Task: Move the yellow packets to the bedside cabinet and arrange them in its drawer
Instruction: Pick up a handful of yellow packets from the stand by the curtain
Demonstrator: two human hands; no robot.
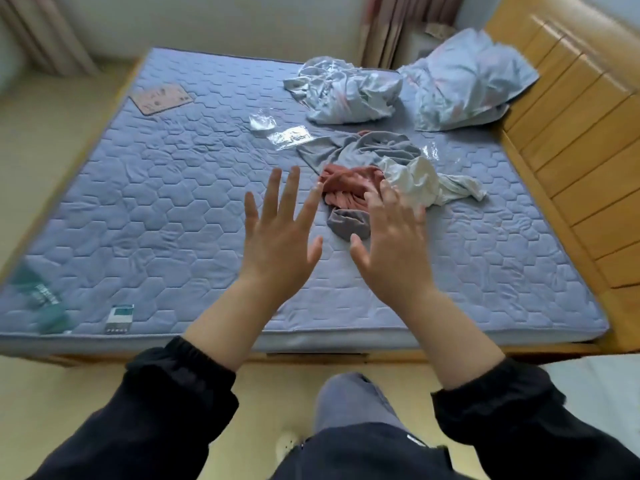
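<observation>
The left hand (280,233) and right hand (389,237) hover side by side above the near part of the mattress (156,188), palms down, fingers straight and spread, holding nothing; I judge this a free-handed start, with nothing picked up yet; just beyond the right fingertips lies a heap of clothes (349,188), pink, grey and white, crumpled as if dropped rather than laid; farther off lie clear plastic bags (287,136), flat and seemingly empty, and two pillows (464,81) pushed toward the wooden headboard (571,116) at the right; a blurred green pack (38,299) sits at the near left corner; no yellow packets show anywhere, nor the bedside cabinet; both probably lie outside this view, or the packets perhaps under the clothes.
</observation>
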